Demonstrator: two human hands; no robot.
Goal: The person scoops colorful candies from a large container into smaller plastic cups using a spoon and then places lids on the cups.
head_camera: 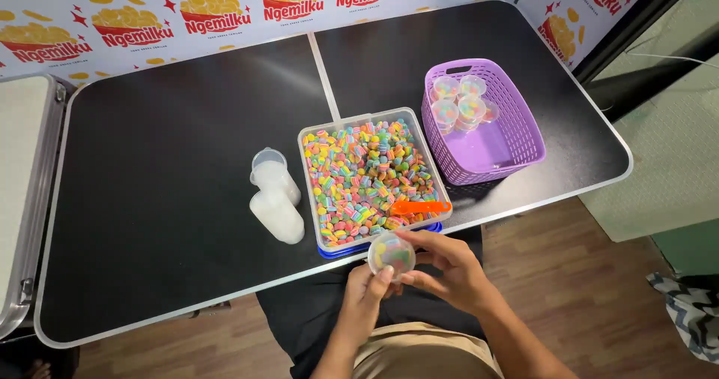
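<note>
holding a small round clear cup (392, 255) filled with coloured sweets, both hands sit at the near edge of the black surface (172, 199), just in front of the person's lap. the left hand (365, 295) supports the cup from below, its grip pinching the rim with the thumb on top; the right hand (448, 268) has its grip pressed around the far side, fingers curled against the lid area. judged from this, the step in hand is the closing or seating of a lid on a filled cup; whether the lid is fully snapped down cannot be told. just beyond the cup stands a clear rectangular tray (372, 178) heaped with striped pastel sweets, an orange scoop (418, 207) lying in its near right corner. to the left of the tray lie stacks of empty cloudy cups (275, 194), on their sides. to the right, a purple basket (483, 120) holds several filled, lidded cups (460, 102) gathered at its far end, most of its floor bare. the next move calls for even pressure round the rim, then a clear carry over the tray to the basket without tipping.
</note>
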